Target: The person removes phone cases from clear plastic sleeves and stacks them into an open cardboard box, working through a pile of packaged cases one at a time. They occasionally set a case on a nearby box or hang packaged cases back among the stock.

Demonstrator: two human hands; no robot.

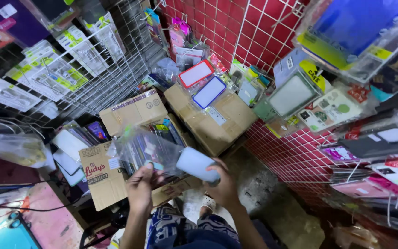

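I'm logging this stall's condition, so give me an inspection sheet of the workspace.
Surface: grey concrete floor, stained.
Job's things: pale blue phone case and clear plastic sleeve, held over an open carton.
Clutter: sealed cartons, packaged cases on top, loose packs.
Grippers: left hand grips the sleeve; right hand grips the case.
Cables: black cables at lower left.
Surroundings: wire rack with hanging packs, red tiled wall.

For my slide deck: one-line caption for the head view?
Left hand holds clear plastic sleeve; right hand holds pale-blue phone case above open cardboard box.
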